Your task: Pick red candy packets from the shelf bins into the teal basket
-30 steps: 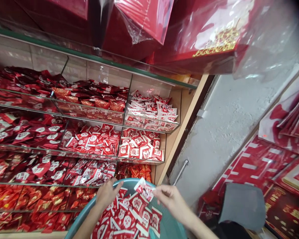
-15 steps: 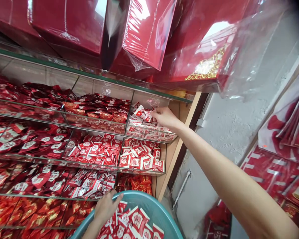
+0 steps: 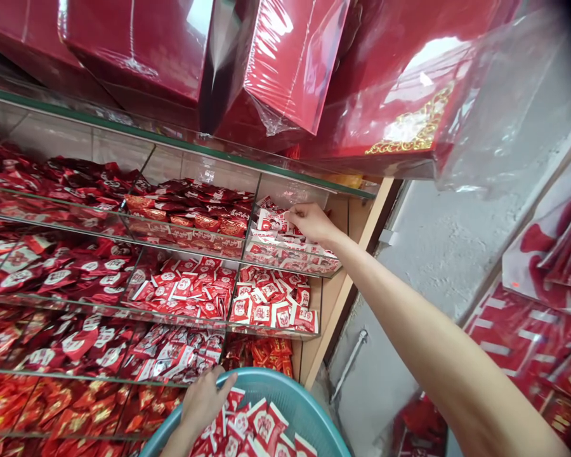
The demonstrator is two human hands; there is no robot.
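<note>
My right hand (image 3: 309, 222) reaches into the top right glass compartment (image 3: 292, 257), its fingers pinched on a red and white candy packet (image 3: 271, 221). More packets of the same look lie in that compartment under the hand. At the bottom, my left hand (image 3: 204, 397) grips the rim of a teal plastic basket (image 3: 290, 387), with the thumb over the edge. Inside the basket is a heap of small red and white candy packets (image 3: 264, 422). My left forearm covers part of the basket's left side.
Glass-fronted compartments of dark red candies (image 3: 61, 279) and orange-red candies (image 3: 61, 406) run to the left. Overhead, large red boxes (image 3: 133, 51) in clear plastic rest on a glass shelf (image 3: 181, 143). A grey wall (image 3: 438, 254) and hanging red packages (image 3: 518, 324) are on the right.
My right hand has shifted slightly left and the packet at its fingers now lies flatter. My left hand stays on the basket rim. The view has moved a little.
</note>
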